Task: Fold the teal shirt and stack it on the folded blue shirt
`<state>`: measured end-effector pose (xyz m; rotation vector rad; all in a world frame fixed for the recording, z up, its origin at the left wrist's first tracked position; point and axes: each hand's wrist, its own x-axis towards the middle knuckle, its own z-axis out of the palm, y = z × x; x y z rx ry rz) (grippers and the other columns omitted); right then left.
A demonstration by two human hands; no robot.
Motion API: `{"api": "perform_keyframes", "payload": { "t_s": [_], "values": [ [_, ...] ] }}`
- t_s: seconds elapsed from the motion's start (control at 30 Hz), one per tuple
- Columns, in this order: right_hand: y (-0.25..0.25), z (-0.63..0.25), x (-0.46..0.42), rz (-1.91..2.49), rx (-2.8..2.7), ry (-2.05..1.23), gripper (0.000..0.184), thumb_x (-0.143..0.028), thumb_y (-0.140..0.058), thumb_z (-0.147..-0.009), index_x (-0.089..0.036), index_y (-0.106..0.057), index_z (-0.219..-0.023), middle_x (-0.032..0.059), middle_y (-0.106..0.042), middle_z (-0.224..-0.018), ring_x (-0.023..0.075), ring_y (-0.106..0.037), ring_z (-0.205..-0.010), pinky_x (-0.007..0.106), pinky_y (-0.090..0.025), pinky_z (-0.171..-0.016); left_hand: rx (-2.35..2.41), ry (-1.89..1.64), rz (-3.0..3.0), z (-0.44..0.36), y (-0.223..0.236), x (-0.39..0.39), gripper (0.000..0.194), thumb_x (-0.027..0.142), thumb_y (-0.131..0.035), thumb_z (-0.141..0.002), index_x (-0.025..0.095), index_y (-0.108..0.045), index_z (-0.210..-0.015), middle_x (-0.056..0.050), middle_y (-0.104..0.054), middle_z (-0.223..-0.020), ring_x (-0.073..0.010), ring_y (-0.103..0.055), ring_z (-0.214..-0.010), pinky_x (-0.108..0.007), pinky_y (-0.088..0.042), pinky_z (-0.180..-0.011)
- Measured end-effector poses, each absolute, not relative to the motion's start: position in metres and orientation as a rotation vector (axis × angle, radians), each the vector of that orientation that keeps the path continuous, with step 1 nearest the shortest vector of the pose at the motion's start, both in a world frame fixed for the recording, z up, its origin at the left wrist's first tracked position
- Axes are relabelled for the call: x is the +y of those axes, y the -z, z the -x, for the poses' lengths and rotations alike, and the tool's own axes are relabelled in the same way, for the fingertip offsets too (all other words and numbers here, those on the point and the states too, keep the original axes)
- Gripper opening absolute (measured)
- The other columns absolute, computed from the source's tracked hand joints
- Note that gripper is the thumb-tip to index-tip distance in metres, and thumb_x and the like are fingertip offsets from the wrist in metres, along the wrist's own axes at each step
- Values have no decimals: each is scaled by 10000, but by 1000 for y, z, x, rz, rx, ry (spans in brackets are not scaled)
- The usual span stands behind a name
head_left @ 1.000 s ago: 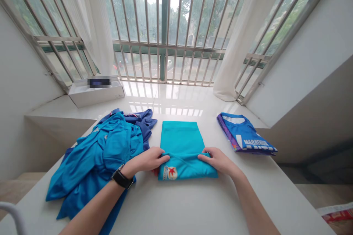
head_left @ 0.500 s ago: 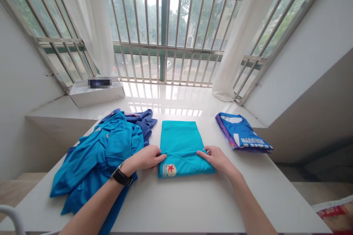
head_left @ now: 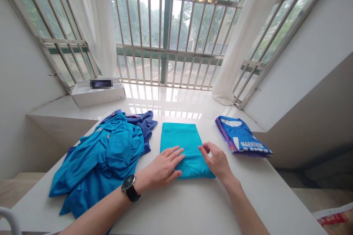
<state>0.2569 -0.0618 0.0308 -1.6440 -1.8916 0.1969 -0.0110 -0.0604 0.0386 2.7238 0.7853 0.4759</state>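
Turquoise garment (head_left: pixel 183 137): folded into a flat block on the white bench (head_left: pixel 176 209), set between the loose blue pile (head_left: pixel 118 150) and the folded stack (head_left: pixel 242 134).
Left hand (head_left: pixel 162 165): laid palm down on the near left part, fingers a bit spread, nothing gripped.
Right hand (head_left: pixel 217 161): held at the right edge, thumb and forefinger curled close; whether any cloth is pinched can't be told.
Fabric feel: probably light, soft and kinda slippery, nothing fragile, but layers could easily be shifted.
Best hold: both side edges, all layers caught together, ideally with support underneath.
Long axis: near to far, towards the window (head_left: pixel 165 36), as far as can be judged; no collar is shown, so the neck's direction can't be called.
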Motion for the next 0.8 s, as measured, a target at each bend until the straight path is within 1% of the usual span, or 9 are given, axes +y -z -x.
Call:
{"api": "perform_keyframes", "payload": {
  "t_s": [0.07,0.13,0.23,0.37,0.5,0.6,0.67,0.73,0.8],
  "values": [
    [-28,-247,-65,1502,-2037,-188,364,-517,-436,-971,-210,-628,-938,89,-681,-922,229,-615,-857,357,-456,-809,786,-392,-2763,8,-30,-63,585,431,-430,-995,202,-308,-1519,-130,-343,-1565,-325,-276,-1454,-516,-290,-1170],
    [-23,-242,-66,1433,-2163,-209,298,-463,-471,-971,-212,-625,-1015,92,-669,-1004,238,-606,-927,382,-467,-853,797,-366,-2773,8,-24,-63,620,447,-429,-993,195,-273,-1538,-136,-338,-1566,-328,-279,-1454,-515,-273,-1177],
    [-18,-244,-66,1398,-2253,-286,241,-404,-476,-980,-220,-616,-1049,83,-653,-1035,229,-600,-950,386,-483,-866,790,-343,-2768,10,-24,-61,678,496,-454,-973,191,-256,-1545,-139,-329,-1570,-333,-283,-1451,-514,-263,-1179],
    [-17,-256,-61,1365,-2219,-297,219,-380,-477,-980,-219,-613,-1038,89,-653,-1041,230,-603,-960,398,-495,-882,757,-339,-2742,11,-28,-60,813,591,-537,-902,185,-251,-1545,-151,-341,-1563,-351,-310,-1435,-518,-260,-1176],
    [-19,-263,-62,1285,-2080,-169,214,-378,-489,-972,-224,-627,-1027,100,-660,-1051,251,-604,-1017,419,-497,-910,749,-379,-2724,11,-27,-59,798,589,-542,-898,194,-271,-1536,-152,-362,-1551,-347,-337,-1422,-509,-262,-1174],
    [-18,-261,-74,1209,-2015,-42,186,-348,-506,-960,-228,-645,-993,103,-666,-1018,258,-611,-1005,425,-506,-886,751,-384,-2720,11,-24,-59,786,588,-537,-900,195,-282,-1531,-150,-360,-1552,-350,-345,-1416,-512,-266,-1169],
    [-15,-260,-86,1159,-2078,26,158,-338,-561,-933,-229,-655,-998,103,-675,-1016,257,-618,-993,423,-512,-870,748,-387,-2722,11,-22,-59,786,583,-540,-899,193,-282,-1530,-148,-367,-1548,-351,-353,-1411,-512,-269,-1166],
    [-11,-262,-99,1127,-2199,73,194,-353,-629,-897,-233,-665,-1044,106,-685,-1060,261,-622,-1015,423,-513,-880,749,-391,-2728,12,-21,-59,783,577,-544,-898,190,-285,-1528,-148,-377,-1543,-349,-360,-1406,-508,-270,-1165],
    [-7,-269,-110,1123,-2299,105,284,-381,-671,-871,-239,-666,-1117,110,-687,-1130,270,-619,-1065,429,-513,-908,749,-392,-2735,12,-21,-59,775,573,-541,-902,186,-293,-1525,-147,-385,-1538,-346,-366,-1403,-501,-266,-1166]
  ]
}}
